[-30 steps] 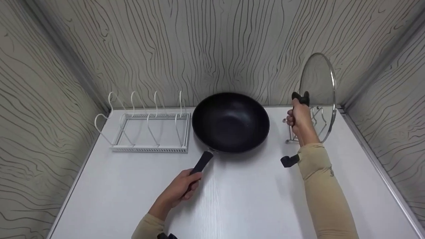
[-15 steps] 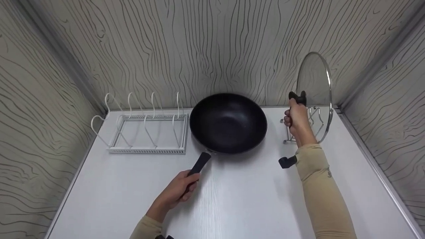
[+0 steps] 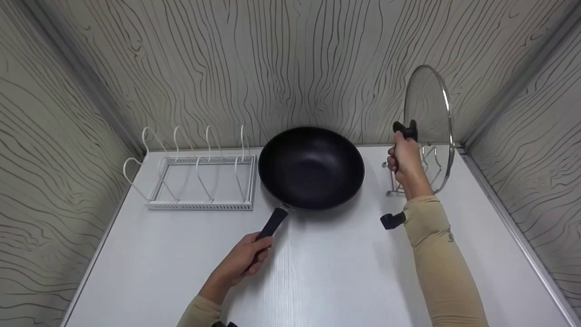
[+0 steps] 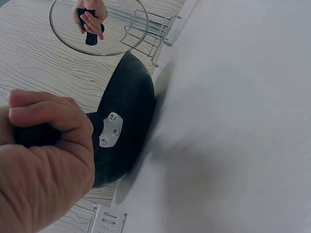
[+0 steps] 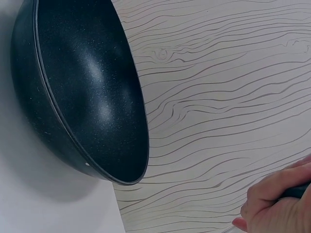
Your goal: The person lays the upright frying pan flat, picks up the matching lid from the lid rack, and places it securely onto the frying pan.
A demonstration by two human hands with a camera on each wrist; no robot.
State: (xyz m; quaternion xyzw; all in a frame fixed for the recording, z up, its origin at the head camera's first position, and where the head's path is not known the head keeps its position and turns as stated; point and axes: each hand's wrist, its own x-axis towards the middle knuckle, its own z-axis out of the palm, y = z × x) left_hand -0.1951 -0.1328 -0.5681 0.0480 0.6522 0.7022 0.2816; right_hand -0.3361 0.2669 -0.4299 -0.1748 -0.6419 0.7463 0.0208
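A black wok [image 3: 313, 168] sits on the white table near the back wall, its long handle [image 3: 274, 221] pointing towards me. My left hand [image 3: 239, 261] grips that handle, fingers wrapped round it in the left wrist view. At the right, my right hand [image 3: 407, 159] holds the black handle [image 3: 411, 131] of a round glass lid [image 3: 429, 97] with a metal rim. The lid stands upright on edge. Its lower part overlaps a small metal wire rack [image 3: 394, 193], partly hidden behind my hand and wrist. The right wrist view shows my right fingers curled round the lid handle.
Left of the wok is a white rack [image 3: 199, 206] with several tall curved wire dividers; its right end lies close to the wok rim. A patterned wall [image 3: 295, 63] rises right behind the wok and racks, with side walls at both table edges.
My right hand and the lid have risen slightly over the wire rack. The head view has shifted a little. My left hand keeps its grip, and the wok stays in place.
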